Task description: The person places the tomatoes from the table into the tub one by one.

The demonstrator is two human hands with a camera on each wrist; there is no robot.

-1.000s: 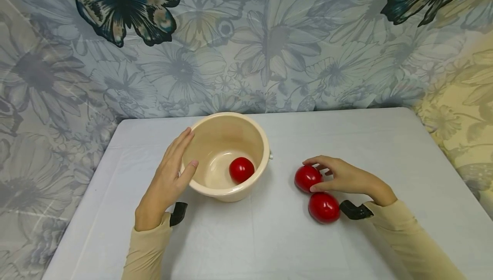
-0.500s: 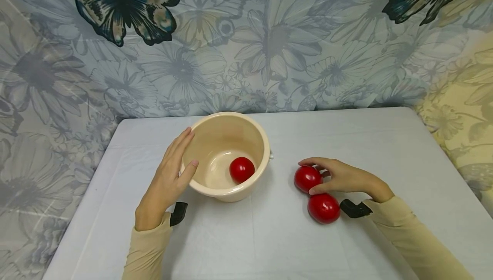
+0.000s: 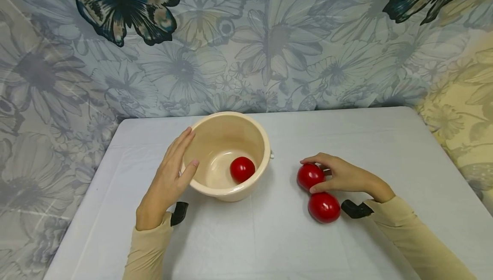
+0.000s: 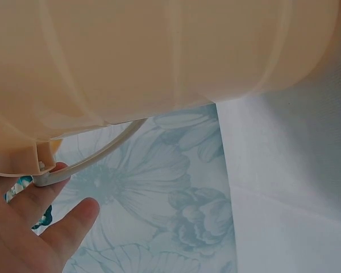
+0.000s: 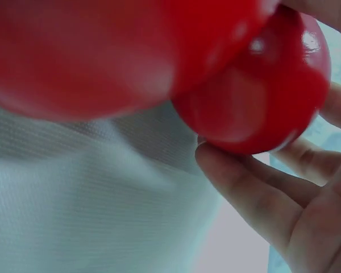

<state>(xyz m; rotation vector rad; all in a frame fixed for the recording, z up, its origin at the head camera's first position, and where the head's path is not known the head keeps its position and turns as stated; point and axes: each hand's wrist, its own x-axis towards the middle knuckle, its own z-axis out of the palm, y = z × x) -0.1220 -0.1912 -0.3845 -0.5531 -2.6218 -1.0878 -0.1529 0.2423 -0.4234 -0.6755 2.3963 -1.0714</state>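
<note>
A cream bucket (image 3: 227, 192) stands tilted toward the viewer in the head view, a glossy red ball (image 3: 242, 170) inside it. My left hand (image 3: 165, 181) rests along the bucket's left rim, fingers straight; the left wrist view shows its fingertips by the bucket's handle (image 4: 105, 151). To the right, my right hand (image 3: 344, 176) curls its fingers and thumb round a second red ball (image 3: 310, 177). A third red ball (image 3: 324, 207) sits just nearer on the table, below the thumb. In the right wrist view, fingers wrap the held ball (image 5: 244, 102) while the nearer ball (image 5: 102, 51) fills the upper left.
A white cloth covers the table (image 3: 277, 241). Behind its back edge hangs a grey-blue floral curtain (image 3: 277, 49) with butterfly prints. Black wrist mounts (image 3: 356, 209) sit on the cuffs, the right one close beside the nearer ball.
My right hand has settled its fingers round the far ball, which has shifted slightly to the right and away. The left hand and bucket stay in place.
</note>
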